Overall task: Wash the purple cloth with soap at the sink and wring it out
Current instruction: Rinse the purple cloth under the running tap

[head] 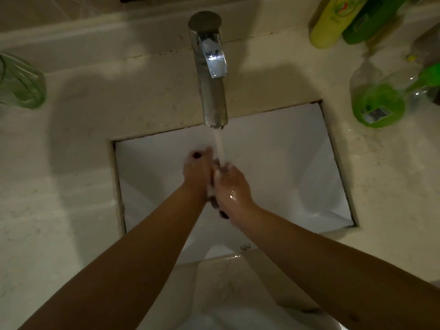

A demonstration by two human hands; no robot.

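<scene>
There is one view, from a camera worn on the person's head. It looks steeply down and slightly forward over a white sink (285,167) set into a pale desk (71,186). The wide lens bends straight edges near the borders. The tap (209,75) stands at top centre, its spout pointing toward the camera. Both forearms enter from the bottom corners and meet close under the lens, with the left hand (196,172) and right hand (232,186) near mid-frame. Bottles on the desk sit cut off at the left and right edges.
</scene>
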